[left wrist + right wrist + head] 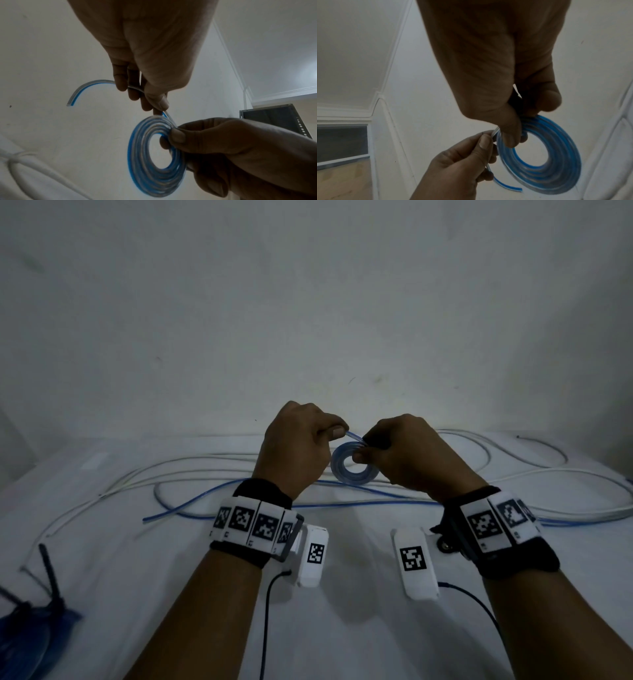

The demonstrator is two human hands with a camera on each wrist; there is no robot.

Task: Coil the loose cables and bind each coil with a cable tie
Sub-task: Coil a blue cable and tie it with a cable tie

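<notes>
at the centre of the head view both hands are raised above the white surface point(342, 628) and meet around a flat blue-and-clear coil point(352, 465); the right hand point(414, 453) grasps the coil, thumb pressed on its near face and fingers behind it, pinching through the ring at its upper right; the left hand point(294, 446) pinches the coil's free tail point(89, 86) between thumb and fingers, just upper left of the coil; in the left wrist view the tail curves out to the left of the fingers and ends in the air; more loose cables lie on the surface behind the hands, a blue cable point(239, 501) running across the middle of the frame and white cables point(171, 470) looping from left to right; dark cable ties point(49, 573) lie at the lower left beside a blue bag point(30, 642)
</notes>
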